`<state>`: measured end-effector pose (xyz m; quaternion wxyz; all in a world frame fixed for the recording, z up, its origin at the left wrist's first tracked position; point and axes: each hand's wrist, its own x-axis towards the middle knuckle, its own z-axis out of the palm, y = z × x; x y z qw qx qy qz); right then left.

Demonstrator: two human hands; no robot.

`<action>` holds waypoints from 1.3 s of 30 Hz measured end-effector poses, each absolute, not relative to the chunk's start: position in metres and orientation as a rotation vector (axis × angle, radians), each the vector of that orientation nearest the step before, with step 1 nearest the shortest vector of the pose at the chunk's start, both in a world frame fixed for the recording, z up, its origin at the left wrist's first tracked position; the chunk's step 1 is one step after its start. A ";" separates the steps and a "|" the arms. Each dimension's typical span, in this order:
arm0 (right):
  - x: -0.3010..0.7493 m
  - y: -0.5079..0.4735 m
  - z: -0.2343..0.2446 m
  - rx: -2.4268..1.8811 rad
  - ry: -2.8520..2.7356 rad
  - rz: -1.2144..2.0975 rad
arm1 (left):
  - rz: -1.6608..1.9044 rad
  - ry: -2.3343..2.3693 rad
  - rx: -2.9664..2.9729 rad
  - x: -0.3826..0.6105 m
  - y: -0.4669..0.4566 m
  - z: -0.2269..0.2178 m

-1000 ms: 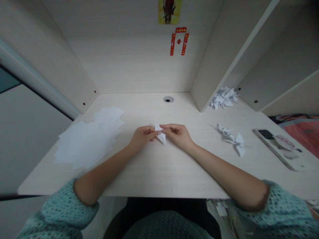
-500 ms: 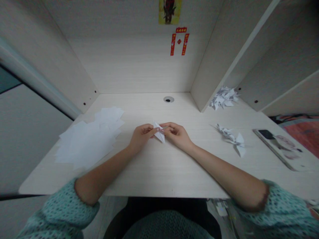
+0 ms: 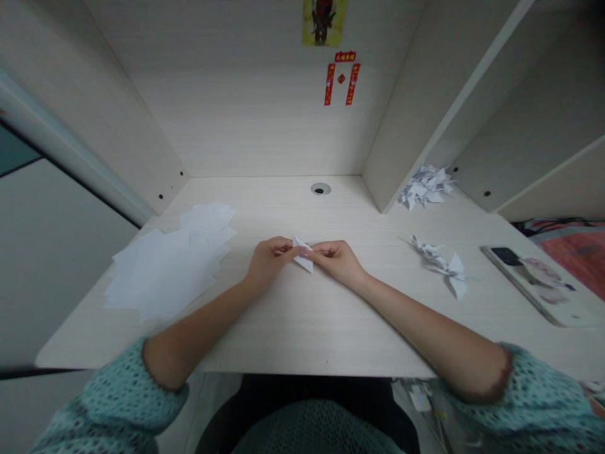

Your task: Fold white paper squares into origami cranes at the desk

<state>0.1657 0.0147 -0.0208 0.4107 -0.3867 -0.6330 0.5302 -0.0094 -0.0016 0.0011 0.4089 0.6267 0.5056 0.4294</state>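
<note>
A small folded piece of white paper (image 3: 304, 261) is held over the middle of the desk (image 3: 283, 328). My left hand (image 3: 269, 257) pinches it from the left, thumb on top. From the right, my right hand (image 3: 341, 260) pinches the same paper, and the two thumbs meet at its centre. Its pointed ends stick out above and below the thumbs. The fingertips behind the paper are partly hidden.
Blank white paper sheets (image 3: 165, 271) lie spread on the left. To the right are several folded paper pieces (image 3: 437, 258) and a phone (image 3: 534, 284). A heap of folded paper (image 3: 425, 186) sits behind the upright divider (image 3: 401, 126). A cable hole (image 3: 321, 189) is at the back.
My right hand has shifted slightly down, its fingers drawing closer together on the paper. The folded paper shows a narrower shape, with its upper tip lower. Other things stay in place.
</note>
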 end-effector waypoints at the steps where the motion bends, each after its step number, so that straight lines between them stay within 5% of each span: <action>1: 0.165 0.014 -0.020 -0.965 -1.591 1.342 | 1.100 1.291 1.583 -0.009 -0.002 0.002; 39: 0.163 0.002 -0.007 -0.938 -1.628 1.424 | 1.119 1.126 1.282 -0.011 -0.001 0.009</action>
